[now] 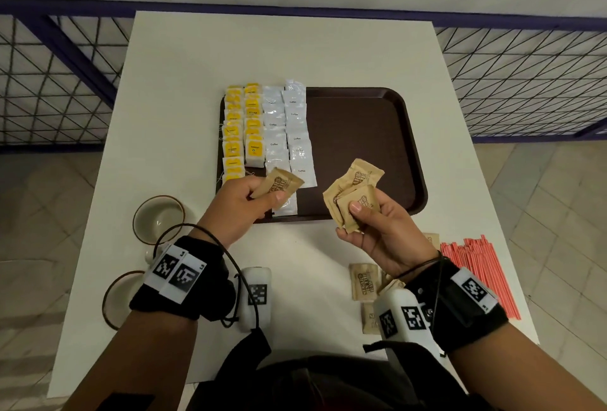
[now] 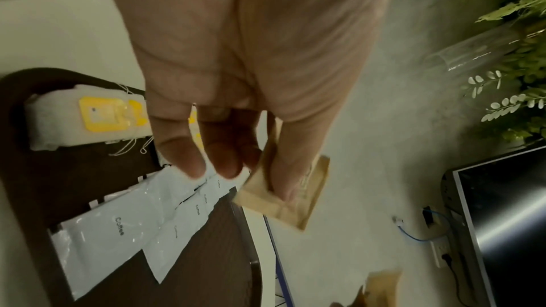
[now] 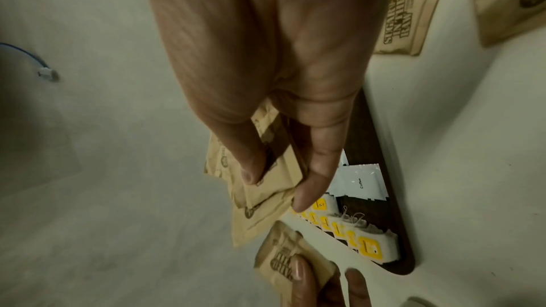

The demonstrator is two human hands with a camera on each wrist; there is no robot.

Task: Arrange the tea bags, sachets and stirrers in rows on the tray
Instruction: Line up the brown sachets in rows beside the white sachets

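Observation:
A dark brown tray (image 1: pixel 361 121) lies mid-table. Its left part holds two rows of yellow-tagged tea bags (image 1: pixel 243 128) and two rows of white coffee sachets (image 1: pixel 289 128). My left hand (image 1: pixel 259 197) pinches one brown sugar sachet (image 1: pixel 282 184) above the tray's near-left corner; the left wrist view shows that brown sugar sachet (image 2: pixel 283 197) between thumb and fingers. My right hand (image 1: pixel 364 213) grips a fanned bunch of brown sugar sachets (image 1: pixel 353 190) over the tray's near edge, seen closer as brown sugar sachets (image 3: pixel 266 186). Red stirrers (image 1: pixel 479 272) lie bundled on the table at right.
More brown sugar sachets (image 1: pixel 363 282) lie on the white table (image 1: pixel 197 82) under my right wrist. Two cups (image 1: pixel 159 216) stand at the table's left edge. A blue wire railing (image 1: pixel 65 82) runs behind the table. The tray's right half is bare.

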